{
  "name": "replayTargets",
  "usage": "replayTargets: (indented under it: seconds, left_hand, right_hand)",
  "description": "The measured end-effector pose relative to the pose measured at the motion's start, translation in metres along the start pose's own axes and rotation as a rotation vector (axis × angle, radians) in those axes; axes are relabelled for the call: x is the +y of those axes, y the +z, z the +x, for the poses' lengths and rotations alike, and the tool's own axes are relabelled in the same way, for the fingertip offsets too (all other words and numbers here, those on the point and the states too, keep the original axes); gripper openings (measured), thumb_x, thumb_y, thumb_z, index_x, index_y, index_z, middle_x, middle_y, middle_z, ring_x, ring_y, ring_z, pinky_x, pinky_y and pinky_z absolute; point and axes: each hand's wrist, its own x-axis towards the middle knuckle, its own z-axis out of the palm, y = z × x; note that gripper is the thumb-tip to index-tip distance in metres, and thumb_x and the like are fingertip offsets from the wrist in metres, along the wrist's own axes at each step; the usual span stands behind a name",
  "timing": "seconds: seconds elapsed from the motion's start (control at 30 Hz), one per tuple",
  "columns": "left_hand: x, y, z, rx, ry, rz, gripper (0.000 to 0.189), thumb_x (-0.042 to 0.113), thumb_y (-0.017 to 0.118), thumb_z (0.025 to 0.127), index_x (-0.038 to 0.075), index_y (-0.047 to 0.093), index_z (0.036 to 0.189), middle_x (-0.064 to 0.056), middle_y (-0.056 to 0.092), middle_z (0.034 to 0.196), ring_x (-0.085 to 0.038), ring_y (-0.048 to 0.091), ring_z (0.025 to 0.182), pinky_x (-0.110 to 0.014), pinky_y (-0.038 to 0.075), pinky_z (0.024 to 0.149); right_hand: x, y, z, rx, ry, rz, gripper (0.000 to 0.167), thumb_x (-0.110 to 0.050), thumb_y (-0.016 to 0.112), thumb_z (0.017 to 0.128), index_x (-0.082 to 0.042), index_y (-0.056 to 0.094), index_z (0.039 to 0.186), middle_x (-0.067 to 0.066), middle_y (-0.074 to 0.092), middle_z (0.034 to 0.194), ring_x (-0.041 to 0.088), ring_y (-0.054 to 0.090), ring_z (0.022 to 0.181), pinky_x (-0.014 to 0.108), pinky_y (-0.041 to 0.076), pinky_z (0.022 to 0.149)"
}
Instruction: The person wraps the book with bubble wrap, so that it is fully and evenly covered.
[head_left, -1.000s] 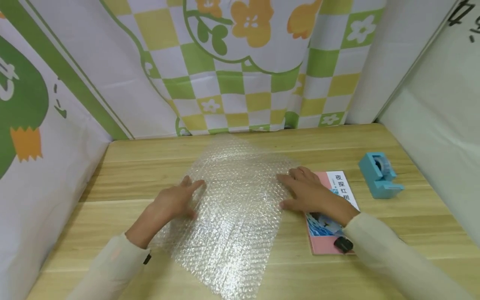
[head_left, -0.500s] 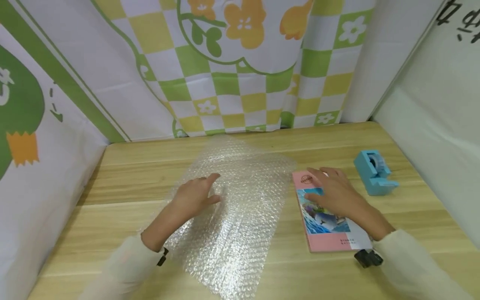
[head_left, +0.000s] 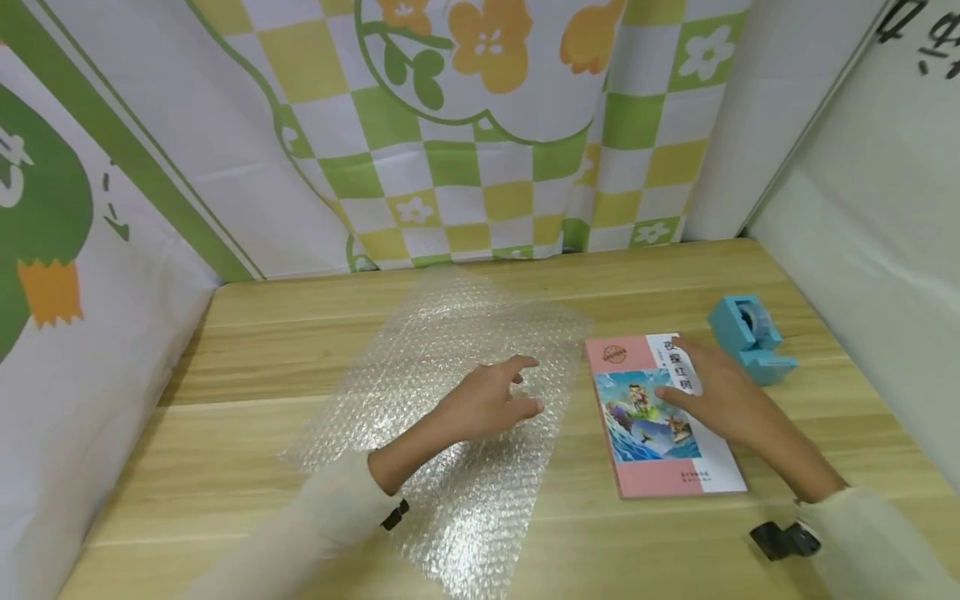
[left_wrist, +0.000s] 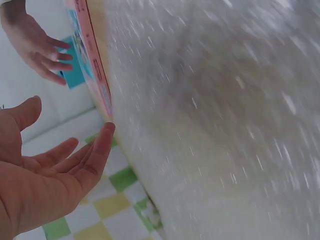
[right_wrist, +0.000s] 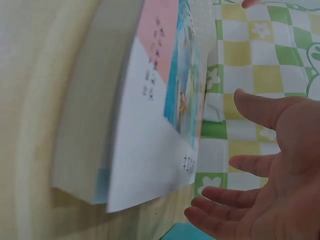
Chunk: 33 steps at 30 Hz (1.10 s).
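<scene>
A sheet of clear bubble wrap [head_left: 442, 358] lies flat on the wooden table. Over its right part hovers my left hand [head_left: 487, 404], fingers loosely extended toward the book and nothing in them. The book [head_left: 648, 417], with a pink and white cover and a blue sea picture, lies face up just right of the sheet. My right hand [head_left: 720, 392] is over the book's upper right side, thumb and fingers spread. In the right wrist view that hand [right_wrist: 270, 175] is spread beside the thick book [right_wrist: 150, 110], holding nothing.
A light blue tape dispenser [head_left: 750, 337] with a roll of clear tape stands right of the book, close behind my right hand. A checked green and yellow cloth [head_left: 480, 167] hangs along the table's back edge. White sheeting [head_left: 862, 250] walls the right side.
My left hand has moved right across the bubble wrap toward the book. My right hand has shifted right from the wrap's edge to the book's right side, uncovering more of the cover.
</scene>
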Motion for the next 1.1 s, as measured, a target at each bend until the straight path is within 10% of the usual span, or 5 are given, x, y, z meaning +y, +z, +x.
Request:
replayTargets:
  seconds: [0.37, 0.7, 0.97, 1.1]
  left_hand:
    - [0.026, 0.045, 0.022, -0.084, -0.172, -0.668, 0.066, 0.017, 0.068, 0.095, 0.008, 0.038, 0.153, -0.015, 0.061, 0.122, -0.028, 0.065, 0.099, -0.038, 0.056, 0.086]
    - [0.044, 0.073, 0.032, -0.031, -0.349, -1.157, 0.07, 0.001, 0.064, 0.095, -0.007, 0.024, 0.152, -0.023, 0.065, 0.11, -0.033, 0.064, 0.105, -0.041, 0.05, 0.1]
    - [0.051, 0.08, 0.036, 0.09, -0.464, -1.355, 0.068, -0.016, 0.06, 0.087, -0.019, 0.023, 0.145, -0.034, 0.064, 0.108, -0.041, 0.064, 0.107, -0.043, 0.051, 0.097]
    - [0.052, 0.081, 0.035, 0.114, -0.495, -1.373, 0.041, -0.018, 0.06, 0.086, -0.021, 0.047, 0.125, -0.034, 0.064, 0.108, -0.04, 0.065, 0.106, -0.043, 0.052, 0.097]
  right_hand:
    - [0.016, 0.002, -0.009, -0.018, 0.136, 0.073, 0.085, -0.036, 0.067, 0.096, 0.011, 0.023, 0.152, 0.045, 0.03, 0.144, 0.063, 0.039, 0.123, 0.072, 0.041, 0.09]
    - [0.026, -0.002, -0.016, -0.077, 0.235, 0.103, 0.087, -0.044, 0.059, 0.1, 0.02, 0.024, 0.146, 0.044, 0.047, 0.13, 0.059, 0.048, 0.115, 0.064, 0.048, 0.086]
    - [0.029, -0.004, -0.014, -0.134, 0.269, 0.2, 0.079, -0.042, 0.058, 0.101, 0.022, 0.035, 0.14, 0.042, 0.05, 0.126, 0.045, 0.059, 0.103, 0.045, 0.054, 0.078]
    - [0.03, -0.002, -0.012, -0.135, 0.272, 0.213, 0.072, -0.036, 0.059, 0.101, 0.024, 0.039, 0.136, 0.039, 0.054, 0.122, 0.041, 0.06, 0.101, 0.043, 0.054, 0.078]
